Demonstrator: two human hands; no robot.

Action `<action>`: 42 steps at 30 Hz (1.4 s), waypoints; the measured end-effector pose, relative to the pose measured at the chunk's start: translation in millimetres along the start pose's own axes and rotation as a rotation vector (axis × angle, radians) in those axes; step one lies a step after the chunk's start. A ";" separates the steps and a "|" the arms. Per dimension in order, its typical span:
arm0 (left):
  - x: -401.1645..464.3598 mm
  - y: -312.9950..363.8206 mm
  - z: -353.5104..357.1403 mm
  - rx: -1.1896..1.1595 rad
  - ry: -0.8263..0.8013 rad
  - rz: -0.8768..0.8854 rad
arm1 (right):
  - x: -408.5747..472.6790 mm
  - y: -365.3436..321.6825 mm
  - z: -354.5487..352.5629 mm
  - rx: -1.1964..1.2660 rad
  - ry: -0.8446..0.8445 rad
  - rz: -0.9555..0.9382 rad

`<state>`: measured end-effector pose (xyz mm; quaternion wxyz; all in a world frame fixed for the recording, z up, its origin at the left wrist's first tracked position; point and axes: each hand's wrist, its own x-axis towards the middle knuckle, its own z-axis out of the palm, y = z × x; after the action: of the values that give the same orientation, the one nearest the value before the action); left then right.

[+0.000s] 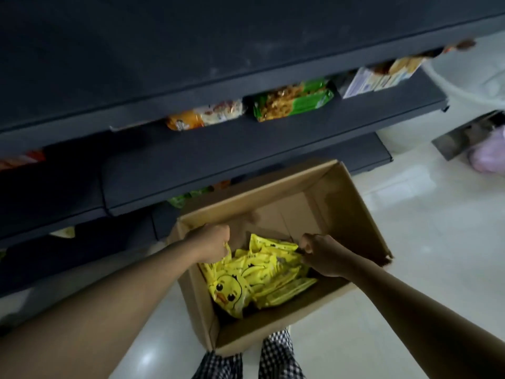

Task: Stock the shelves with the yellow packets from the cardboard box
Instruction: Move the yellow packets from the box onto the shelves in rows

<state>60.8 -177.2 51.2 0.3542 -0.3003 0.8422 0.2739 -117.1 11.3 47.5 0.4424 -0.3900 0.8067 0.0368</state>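
Observation:
An open cardboard box (352,214) stands on the floor in front of dark shelves (218,160). Inside it lie several yellow packets (262,277) printed with a duck face, heaped in the near left part of the box. My left hand (211,243) reaches into the box and grips the top edge of a yellow packet. My right hand (323,255) is also inside the box, its fingers curled round the upper right edge of the yellow packets. Both forearms stretch down from the frame's lower corners.
The dark shelf holds an orange and white packet (203,116), a green noodle packet (292,101) and pale boxes (379,77). A metal bin with a pink bag (475,143) stands on the white tiled floor at the right. Checked trouser legs (276,354) show below the box.

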 end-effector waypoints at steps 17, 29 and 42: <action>63.5 -0.6 153.0 -0.289 -0.066 -0.118 | 106.4 50.1 126.4 -0.195 -0.246 -0.149; 81.9 16.1 155.0 -0.356 0.127 -0.181 | 133.5 79.4 112.5 -0.038 -0.130 -0.219; 102.5 84.2 181.9 -0.473 -0.086 -0.037 | 145.6 134.9 59.9 0.032 0.121 0.016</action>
<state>22.2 -30.2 -114.8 0.3146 -0.3782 0.7331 0.4696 -209.6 42.1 -135.5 0.3988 -0.3777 0.8357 0.0038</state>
